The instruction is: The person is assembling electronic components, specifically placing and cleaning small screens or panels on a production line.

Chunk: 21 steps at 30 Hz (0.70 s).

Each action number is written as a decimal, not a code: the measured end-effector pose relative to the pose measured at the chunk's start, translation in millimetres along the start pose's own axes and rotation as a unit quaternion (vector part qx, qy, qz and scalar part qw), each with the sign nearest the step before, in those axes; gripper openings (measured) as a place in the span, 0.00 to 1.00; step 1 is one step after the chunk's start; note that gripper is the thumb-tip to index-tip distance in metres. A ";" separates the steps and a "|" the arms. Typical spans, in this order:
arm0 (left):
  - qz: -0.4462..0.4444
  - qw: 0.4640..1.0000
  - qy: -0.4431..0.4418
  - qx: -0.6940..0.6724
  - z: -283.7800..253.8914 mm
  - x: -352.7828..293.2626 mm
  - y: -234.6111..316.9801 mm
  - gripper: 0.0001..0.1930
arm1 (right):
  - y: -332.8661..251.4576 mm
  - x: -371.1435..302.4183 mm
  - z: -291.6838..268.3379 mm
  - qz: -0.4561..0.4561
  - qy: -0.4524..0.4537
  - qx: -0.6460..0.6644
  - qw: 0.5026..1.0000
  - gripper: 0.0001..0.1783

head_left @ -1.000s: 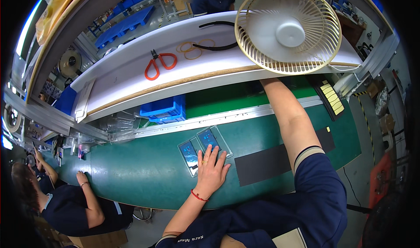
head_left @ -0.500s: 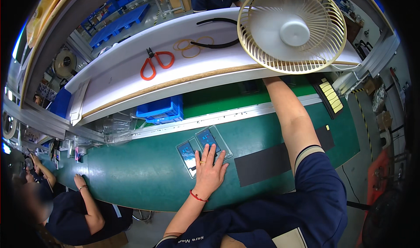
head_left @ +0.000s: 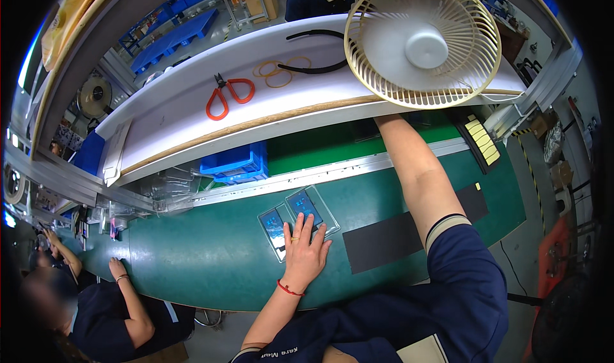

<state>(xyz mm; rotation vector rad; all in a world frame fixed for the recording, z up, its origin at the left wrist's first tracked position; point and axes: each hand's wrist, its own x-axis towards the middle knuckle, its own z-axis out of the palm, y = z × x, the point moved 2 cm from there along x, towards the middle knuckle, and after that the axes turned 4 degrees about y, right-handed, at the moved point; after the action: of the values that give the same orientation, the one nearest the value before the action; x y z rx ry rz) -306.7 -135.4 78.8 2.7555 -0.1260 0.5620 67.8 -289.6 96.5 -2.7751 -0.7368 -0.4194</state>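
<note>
Rested loosely spread left hand (head_left: 305, 255) on dark glossy rectangular panel (head_left: 300, 203) near rear edge of green desk (head_left: 192, 251); couldn't tell hidden right hand's grip.

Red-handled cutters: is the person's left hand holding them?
No, the cutters lie on the white shelf, while the left hand rests over a clear tray on the green table.

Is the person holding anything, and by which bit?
The left hand grips nothing; its fingers just rest over the near end of a dark panel. The right hand is hidden beneath the shelf, so I can't tell.
</note>
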 end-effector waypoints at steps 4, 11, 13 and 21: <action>-0.003 1.000 0.000 0.001 0.0 -1.7 0.3 0.18 | 1.1 -3.9 -5.3 0.007 -0.014 -0.001 1.000 0.21; 0.005 1.000 0.004 0.009 -0.3 -0.8 -1.3 0.18 | -0.3 -7.4 -19.3 0.012 -0.040 -0.003 0.999 0.21; 0.010 1.000 0.003 0.008 -1.9 -2.7 -3.2 0.18 | -4.2 -9.5 -21.7 0.010 -0.050 -0.001 0.999 0.21; 0.009 1.000 0.000 -0.003 -1.5 -3.7 -6.3 0.16 | -17.6 -15.3 -27.9 0.001 -0.095 0.006 0.995 0.21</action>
<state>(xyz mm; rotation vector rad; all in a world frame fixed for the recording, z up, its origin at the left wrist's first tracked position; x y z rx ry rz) -309.7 -128.9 76.8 2.7519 -0.1531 0.5658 40.1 -289.9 120.0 -2.8317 -0.7740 -0.1492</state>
